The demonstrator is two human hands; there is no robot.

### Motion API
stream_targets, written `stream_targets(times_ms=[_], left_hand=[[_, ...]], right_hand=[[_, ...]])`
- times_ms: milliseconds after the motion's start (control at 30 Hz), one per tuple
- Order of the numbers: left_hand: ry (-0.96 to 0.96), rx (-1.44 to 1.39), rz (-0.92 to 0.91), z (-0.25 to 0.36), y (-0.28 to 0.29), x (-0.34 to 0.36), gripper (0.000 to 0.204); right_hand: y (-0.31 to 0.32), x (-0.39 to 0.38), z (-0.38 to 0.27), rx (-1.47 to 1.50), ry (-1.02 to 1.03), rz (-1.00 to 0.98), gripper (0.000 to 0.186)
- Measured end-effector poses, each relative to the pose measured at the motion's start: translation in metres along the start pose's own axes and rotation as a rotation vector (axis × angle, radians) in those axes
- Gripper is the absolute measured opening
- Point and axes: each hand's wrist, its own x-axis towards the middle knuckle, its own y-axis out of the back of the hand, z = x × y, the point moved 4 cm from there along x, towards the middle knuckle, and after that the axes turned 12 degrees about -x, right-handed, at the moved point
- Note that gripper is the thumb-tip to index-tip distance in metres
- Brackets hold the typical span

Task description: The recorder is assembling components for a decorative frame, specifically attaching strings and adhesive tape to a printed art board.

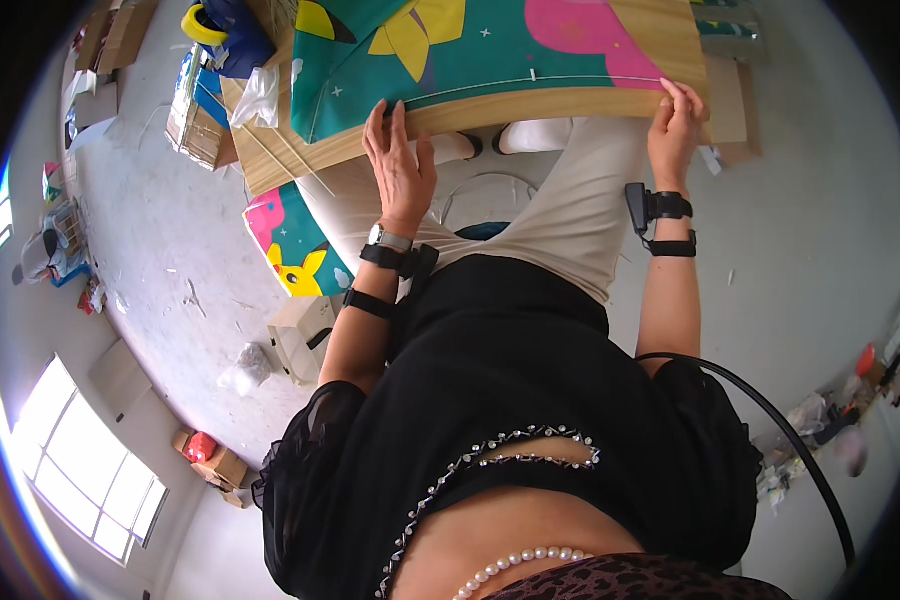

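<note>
Pearls (527,555) and dark spotted cloth (660,580) lay nearest the camera, at our neckline. At left, a second printed piece (292,248) lay below the wooden board (560,103), touched by neither hand. Our left hand (402,178) rested, fingers spread, at the near edge of the green printed sheet (480,65), which lay on the board. Along that edge ran a thin white strip (600,79) with a small white tab (532,75). Our right hand (676,128), well apart from the left, met the strip's right end; we could not tell whether it pinched. We judged the sheet's placement done, the edge work unfinished; any fastening was indiscernible.
</note>
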Motion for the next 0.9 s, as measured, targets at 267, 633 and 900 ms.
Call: stream_targets(times_ms=[267, 633, 900], left_hand=[[-0.001, 0.001, 0.000, 0.0009, -0.0003, 0.0000, 0.052], [-0.004, -0.011, -0.001, 0.0007, 0.0003, -0.0002, 0.052], [-0.005, -0.006, -0.007, -0.0005, 0.0005, -0.0003, 0.053]], right_hand=[[0.0000, 0.0004, 0.0001, 0.029, -0.037, -0.015, 0.032], [0.0011, 0.0002, -0.0007, 0.032, -0.016, 0.014, 0.032], [0.0001, -0.0005, 0.0002, 0.036, -0.013, 0.016, 0.033]])
